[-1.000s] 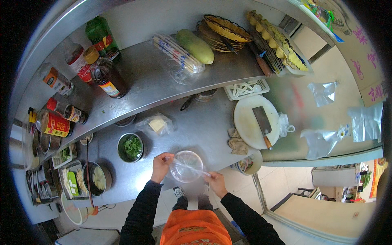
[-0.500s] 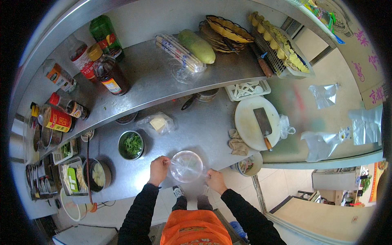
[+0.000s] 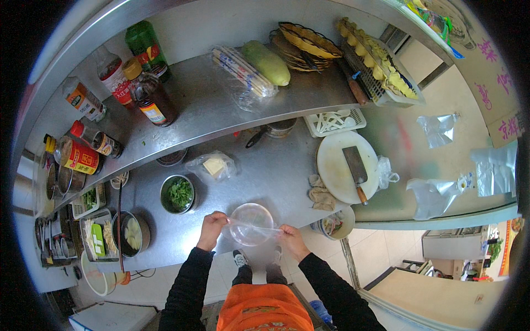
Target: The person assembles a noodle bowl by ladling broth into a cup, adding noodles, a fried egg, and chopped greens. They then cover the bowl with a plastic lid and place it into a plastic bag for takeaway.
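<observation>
A clear round bowl (image 3: 251, 212) sits at the counter's front edge, between my hands. Across it, thin clear plastic (image 3: 255, 225) is drawn taut; whether it is a bag or loose film I cannot tell. My left hand (image 3: 211, 231) pinches one end of the plastic, just left of the bowl. At the bowl's right side, the fingers of my right hand (image 3: 293, 241) are closed on the other end. Farther back on the counter lie a pale yellow block in a clear bag (image 3: 214, 166) and a metal bowl of leafy greens (image 3: 178, 194).
Right of centre, a cleaver (image 3: 355, 164) lies on a round white cutting board (image 3: 335, 175), beside a crumpled cloth (image 3: 321, 193). A pot of pale pieces (image 3: 132, 234) stands at the left. The upper shelf (image 3: 204, 105) overhangs the counter, carrying bottles, bundled chopsticks and a green gourd.
The plastic, spread loosely over the bowl before, is now pulled into a taut band between my hands. My left hand has shifted very slightly left; the bowl stays put.
</observation>
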`<action>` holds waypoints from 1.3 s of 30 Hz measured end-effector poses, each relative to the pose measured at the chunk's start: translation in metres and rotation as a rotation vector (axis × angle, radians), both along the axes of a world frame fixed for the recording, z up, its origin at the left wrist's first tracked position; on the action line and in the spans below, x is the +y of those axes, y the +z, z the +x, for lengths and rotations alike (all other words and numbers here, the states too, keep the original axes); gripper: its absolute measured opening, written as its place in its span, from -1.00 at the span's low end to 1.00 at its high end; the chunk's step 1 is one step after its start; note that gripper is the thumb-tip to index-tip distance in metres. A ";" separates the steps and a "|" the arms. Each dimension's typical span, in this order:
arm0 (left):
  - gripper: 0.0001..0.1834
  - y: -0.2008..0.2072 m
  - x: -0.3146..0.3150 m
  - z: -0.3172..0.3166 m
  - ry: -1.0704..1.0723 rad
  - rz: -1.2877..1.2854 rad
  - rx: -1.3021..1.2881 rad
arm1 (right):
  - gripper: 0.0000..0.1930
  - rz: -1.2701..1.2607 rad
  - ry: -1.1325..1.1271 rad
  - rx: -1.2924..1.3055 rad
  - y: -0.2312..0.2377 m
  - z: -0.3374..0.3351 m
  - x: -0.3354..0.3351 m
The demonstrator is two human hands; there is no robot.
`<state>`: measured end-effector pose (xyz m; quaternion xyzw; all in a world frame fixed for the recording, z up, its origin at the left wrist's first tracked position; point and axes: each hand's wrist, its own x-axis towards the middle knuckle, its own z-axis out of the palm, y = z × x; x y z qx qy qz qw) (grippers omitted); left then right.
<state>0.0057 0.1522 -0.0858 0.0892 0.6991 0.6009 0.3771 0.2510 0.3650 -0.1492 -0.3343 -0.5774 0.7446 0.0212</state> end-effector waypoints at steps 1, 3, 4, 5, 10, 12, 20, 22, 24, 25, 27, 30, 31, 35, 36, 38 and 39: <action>-0.88 0.001 -0.002 0.001 0.070 0.088 -0.160 | -0.88 -0.220 -0.120 0.053 0.000 0.000 -0.001; -0.87 0.003 -0.005 0.004 0.177 0.255 -0.461 | -0.82 -0.628 -0.282 0.145 0.007 -0.003 -0.001; -0.87 0.005 -0.005 0.006 0.163 0.285 -0.467 | -0.82 -0.560 -0.259 0.207 0.013 -0.006 -0.001; -0.87 0.006 -0.005 0.006 0.149 0.317 -0.472 | -0.82 -0.491 -0.235 0.269 0.020 -0.012 -0.001; -0.86 0.014 0.008 0.005 0.113 0.276 -0.268 | -0.81 -0.612 -0.198 0.238 0.080 -0.034 0.010; -0.86 0.019 0.013 0.004 0.118 0.259 -0.196 | -0.78 -0.512 -0.026 0.282 0.100 -0.046 0.018; -0.91 0.025 0.030 0.002 0.132 0.174 -0.051 | -0.76 -0.378 -0.063 0.167 0.121 -0.067 0.039; -0.94 0.019 0.031 -0.002 0.104 0.170 -0.019 | -0.79 -0.348 -0.074 0.163 0.118 -0.067 0.048; -0.87 0.012 0.031 -0.009 0.004 0.093 -0.007 | -0.82 -0.294 -0.088 0.133 0.110 -0.068 0.059; -0.83 0.009 0.031 -0.013 -0.047 0.019 0.003 | -0.85 -0.263 -0.052 0.149 0.106 -0.068 0.064; -0.77 0.004 0.033 -0.020 -0.074 0.008 -0.120 | -0.90 -0.170 -0.003 0.130 0.096 -0.066 0.072; -0.72 0.001 0.038 -0.023 0.011 0.072 -0.284 | -0.80 0.335 0.238 -0.124 0.084 -0.065 0.083; -0.71 -0.001 0.039 -0.025 0.085 0.096 -0.347 | -0.79 0.497 0.287 -0.053 0.080 -0.064 0.085; -0.74 -0.018 0.037 -0.021 0.242 0.464 -0.579 | -0.66 0.785 0.432 -0.044 0.063 -0.064 0.090; -0.74 -0.026 0.035 -0.024 0.250 0.450 -0.589 | -0.64 0.751 0.455 -0.017 0.057 -0.063 0.092; -0.75 -0.042 0.031 -0.029 0.245 0.485 -0.566 | -0.62 0.636 0.504 -0.159 0.044 -0.062 0.099; -0.76 -0.050 0.031 -0.030 0.267 0.432 -0.553 | -0.61 0.609 0.556 -0.271 0.037 -0.060 0.105</action>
